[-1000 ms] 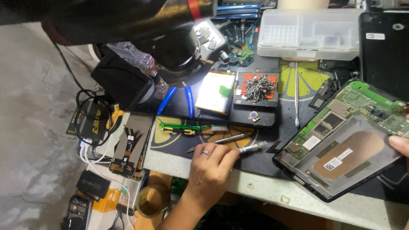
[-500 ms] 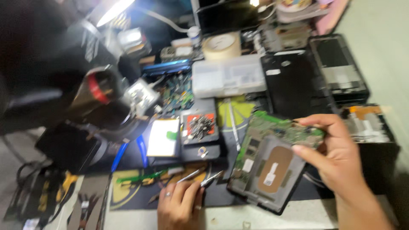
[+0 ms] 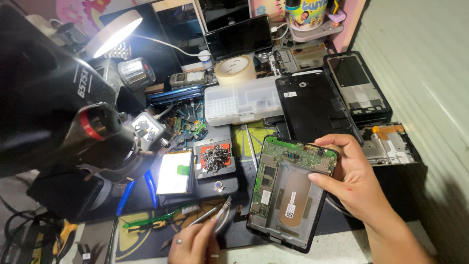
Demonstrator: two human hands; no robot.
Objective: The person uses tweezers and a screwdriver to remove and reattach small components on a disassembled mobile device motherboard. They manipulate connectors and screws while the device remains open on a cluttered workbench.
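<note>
At six o'clock, left hand [image 3: 193, 244] clamped on one pair of tweezers [image 3: 215, 213], right hand [image 3: 352, 181] (at four) gripping one opened tablet [image 3: 288, 193]

The right hand [image 3: 352, 182] is raised at the right of the view, its forearm entering from the lower right corner. The palm is turned leftward, the fingers curled over from above and the thumb stretched out flat beneath them, so that a pinching clamp is formed. The left hand [image 3: 194, 243] is seen low at the bottom edge, back facing up, fingers drawn together in a closed pinch pointing up and to the right. A ring is worn on one finger.
</note>
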